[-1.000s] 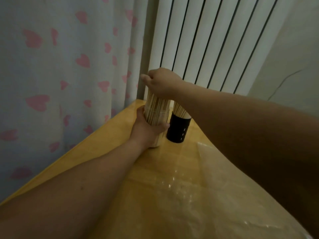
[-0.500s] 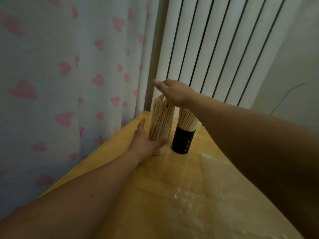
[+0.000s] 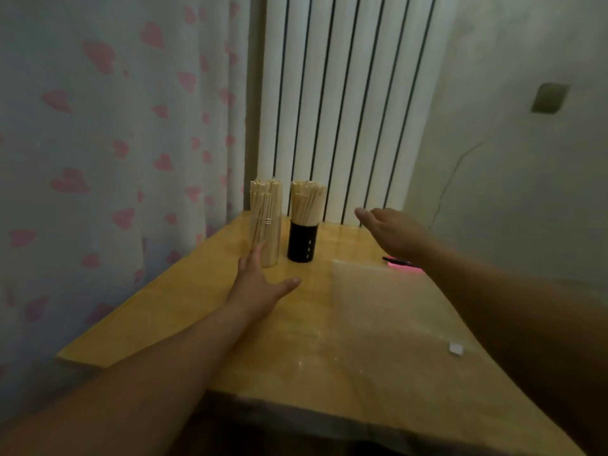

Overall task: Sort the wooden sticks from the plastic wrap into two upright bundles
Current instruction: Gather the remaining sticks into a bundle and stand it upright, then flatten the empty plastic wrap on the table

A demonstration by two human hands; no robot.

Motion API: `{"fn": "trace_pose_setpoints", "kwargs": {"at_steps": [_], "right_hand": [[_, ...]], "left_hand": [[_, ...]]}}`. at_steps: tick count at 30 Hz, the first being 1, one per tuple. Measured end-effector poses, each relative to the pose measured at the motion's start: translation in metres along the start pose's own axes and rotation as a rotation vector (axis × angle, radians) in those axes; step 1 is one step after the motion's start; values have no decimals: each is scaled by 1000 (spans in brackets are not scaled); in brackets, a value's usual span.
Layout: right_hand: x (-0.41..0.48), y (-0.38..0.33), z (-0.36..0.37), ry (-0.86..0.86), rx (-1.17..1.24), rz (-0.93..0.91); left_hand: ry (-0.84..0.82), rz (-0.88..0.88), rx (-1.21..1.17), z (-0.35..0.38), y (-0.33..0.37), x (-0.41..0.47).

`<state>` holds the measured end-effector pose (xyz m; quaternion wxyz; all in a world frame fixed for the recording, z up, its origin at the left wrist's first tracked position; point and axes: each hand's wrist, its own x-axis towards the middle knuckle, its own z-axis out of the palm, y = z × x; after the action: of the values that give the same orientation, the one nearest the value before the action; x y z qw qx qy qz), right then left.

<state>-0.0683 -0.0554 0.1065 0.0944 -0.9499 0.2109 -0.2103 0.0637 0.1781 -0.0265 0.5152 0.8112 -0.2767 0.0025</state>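
two upright stick bundles (image 3: 266,205) look done, left hand (image 3: 260,286) and right hand (image 3: 394,235) fingers released; next, check the plastic wrap (image 3: 391,327).

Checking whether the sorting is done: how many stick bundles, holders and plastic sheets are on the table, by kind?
Stick bundles: 2, the left bundle and the right bundle, both upright
Holders: 2, the clear holder and the black holder
Plastic sheets: 1, the plastic wrap, lying flat
Total: 5
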Motion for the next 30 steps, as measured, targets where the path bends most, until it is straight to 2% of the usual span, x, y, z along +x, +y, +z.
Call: {"fn": "trace_pose_setpoints", "kwargs": {"at_steps": [7, 10, 13, 15, 21, 24, 27, 30], "right_hand": [[-66, 105, -15, 20, 147, 185], [-85, 172, -1, 34, 308, 427], [-99, 211, 29, -21, 480, 711], [-101, 213, 43, -81, 475, 695], [-95, 208, 54, -142, 262, 573], [-102, 211, 63, -53, 219, 531], [-106, 214, 69, -40, 308, 509], [-110, 210, 69, -9, 325, 459]], "left_hand": [[-140, 32, 35, 44, 10, -24], [-167, -19, -9, 66, 16, -12], [-206, -54, 129, 89, 24, 1], [-238, -55, 257, 101, 31, 9], [-224, -88, 467, 124, 40, 28], [-222, -72, 454, 127, 37, 30], [-243, -32, 428, 125, 35, 29], [-200, 68, 350, 125, 34, 21]]}}
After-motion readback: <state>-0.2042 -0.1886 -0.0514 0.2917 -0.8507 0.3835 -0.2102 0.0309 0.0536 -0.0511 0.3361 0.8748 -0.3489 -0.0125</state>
